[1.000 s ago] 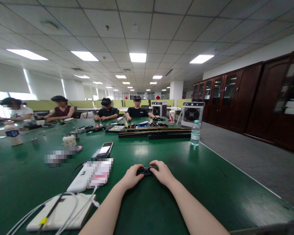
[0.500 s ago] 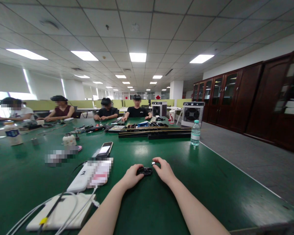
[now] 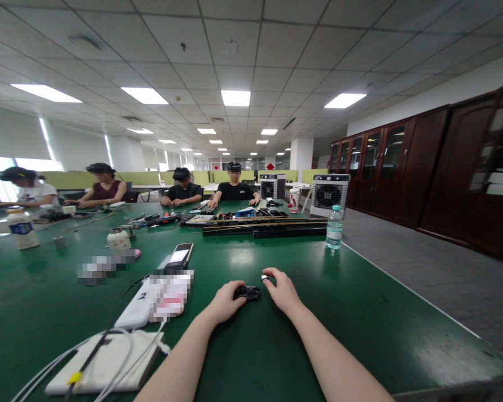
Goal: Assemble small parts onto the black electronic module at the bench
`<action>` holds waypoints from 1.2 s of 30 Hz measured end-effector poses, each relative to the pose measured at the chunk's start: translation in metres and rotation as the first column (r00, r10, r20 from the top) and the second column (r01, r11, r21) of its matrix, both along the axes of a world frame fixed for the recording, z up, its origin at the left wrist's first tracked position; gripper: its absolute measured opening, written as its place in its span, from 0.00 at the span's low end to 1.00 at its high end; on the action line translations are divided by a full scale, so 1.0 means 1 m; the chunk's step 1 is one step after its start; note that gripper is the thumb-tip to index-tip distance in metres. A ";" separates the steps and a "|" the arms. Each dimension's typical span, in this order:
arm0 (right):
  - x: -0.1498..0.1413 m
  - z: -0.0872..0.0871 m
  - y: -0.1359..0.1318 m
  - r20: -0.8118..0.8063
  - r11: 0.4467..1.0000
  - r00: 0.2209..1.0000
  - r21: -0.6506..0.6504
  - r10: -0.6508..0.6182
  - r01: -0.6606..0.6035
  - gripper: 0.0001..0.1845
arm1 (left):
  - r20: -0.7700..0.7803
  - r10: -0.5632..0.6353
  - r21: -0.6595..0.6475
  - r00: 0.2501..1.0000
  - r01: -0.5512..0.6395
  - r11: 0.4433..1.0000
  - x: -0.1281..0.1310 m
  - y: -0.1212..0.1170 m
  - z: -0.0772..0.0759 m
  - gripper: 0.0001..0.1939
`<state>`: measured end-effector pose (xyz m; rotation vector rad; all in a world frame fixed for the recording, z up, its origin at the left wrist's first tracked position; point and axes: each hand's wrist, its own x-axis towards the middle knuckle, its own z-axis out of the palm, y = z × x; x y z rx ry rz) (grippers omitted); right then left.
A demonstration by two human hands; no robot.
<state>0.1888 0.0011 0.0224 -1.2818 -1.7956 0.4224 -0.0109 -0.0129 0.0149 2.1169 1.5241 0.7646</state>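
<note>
My left hand (image 3: 226, 301) is closed on the left end of a small black device (image 3: 250, 293) lying on the green table. Its uneven, dark inner parts face up, and it looks like a computer mouse with its cover off, though it is too small to be sure. Just to the right, my right hand (image 3: 281, 290) pinches a small white piece with a dark edge (image 3: 264, 277) between thumb and fingertips. That piece is held slightly above and apart from the device. Fingers of the left hand hide the device's left end.
A water bottle (image 3: 334, 228) stands near the table's right edge. Left of my arms lie a phone (image 3: 180, 255), a white power bank marked 2 (image 3: 133, 306) and a white box (image 3: 104, 363) with cables. Black bars (image 3: 264, 228) stretch across the table. Several people sit beyond.
My right hand has shifted very slightly with the white piece, which sits a little farther from the device. The left hand and the device have stayed in place.
</note>
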 end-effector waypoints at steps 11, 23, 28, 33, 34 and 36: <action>0.002 0.000 0.001 0.006 1.000 1.000 0.017 -0.003 0.003 0.13 | -0.006 -0.003 0.006 1.000 0.003 1.000 -0.001 0.001 -0.002 0.24; 0.002 -0.001 0.001 0.020 1.000 1.000 0.005 -0.006 0.006 0.12 | -0.005 -0.003 0.016 1.000 0.003 1.000 -0.001 0.002 -0.003 0.24; 0.001 0.001 -0.001 0.018 1.000 1.000 -0.004 -0.008 0.008 0.12 | -0.025 -0.012 0.016 1.000 0.012 1.000 -0.001 0.000 -0.001 0.24; 0.001 0.002 -0.002 0.021 1.000 1.000 -0.015 -0.004 0.005 0.11 | -0.046 -0.014 0.013 0.999 0.015 1.000 0.000 0.000 0.001 0.24; 0.000 0.002 -0.002 0.022 1.000 1.000 -0.016 -0.002 0.002 0.11 | -0.047 -0.015 0.012 0.999 0.016 1.000 0.000 -0.001 0.001 0.24; 0.000 0.001 -0.002 0.025 1.000 1.000 -0.018 0.001 -0.001 0.10 | -0.044 -0.018 0.008 0.999 0.019 1.000 0.000 -0.001 0.001 0.24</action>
